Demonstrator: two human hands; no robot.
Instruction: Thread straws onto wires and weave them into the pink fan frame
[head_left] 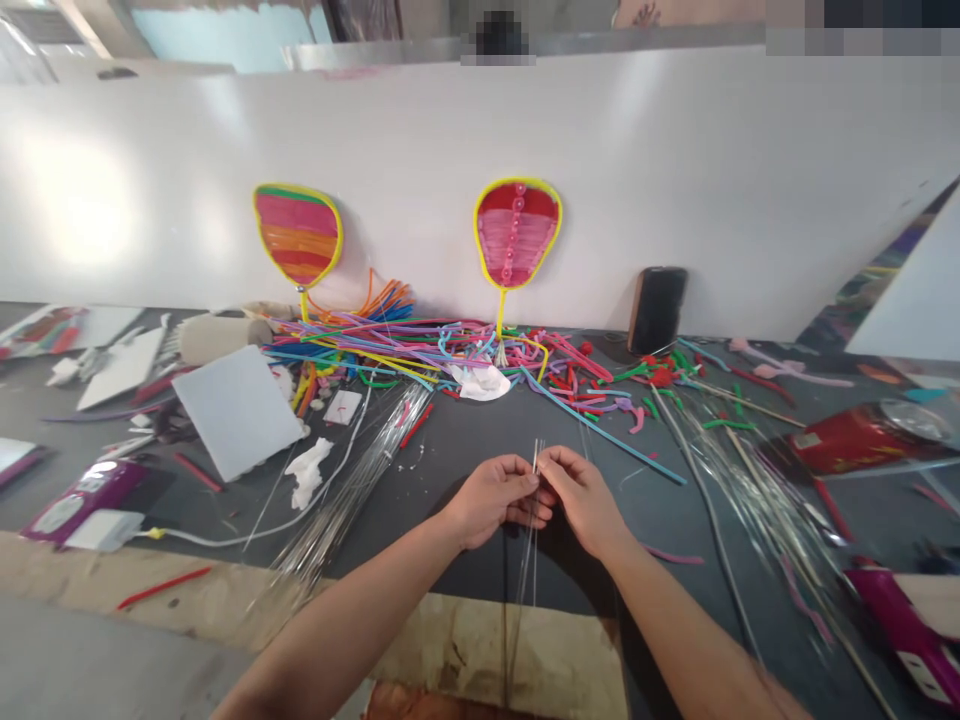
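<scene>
My left hand [499, 492] and my right hand [581, 490] meet over the front part of the dark table. Between their pinched fingertips they hold a few thin, shiny wires [535, 560], upright, with short ends above the fingers and long ends hanging down past the table edge. Fingers of both hands touch or nearly touch, so exactly which wire each one grips is hidden. Left of my left hand lies a bundle of similar silvery wires [360, 470]. Behind my hands sits a crumpled white tissue [480, 382].
Two yellow-rimmed fan shapes [298, 235] [517, 232] lean against the white board [405, 130]. Colourful pipe cleaners [390, 345] pile below. A phone [658, 310] stands at the board. Rightward are a red can [870, 437] and more wires [750, 470]; leftward, a white square [238, 412] and purple power strip [84, 500].
</scene>
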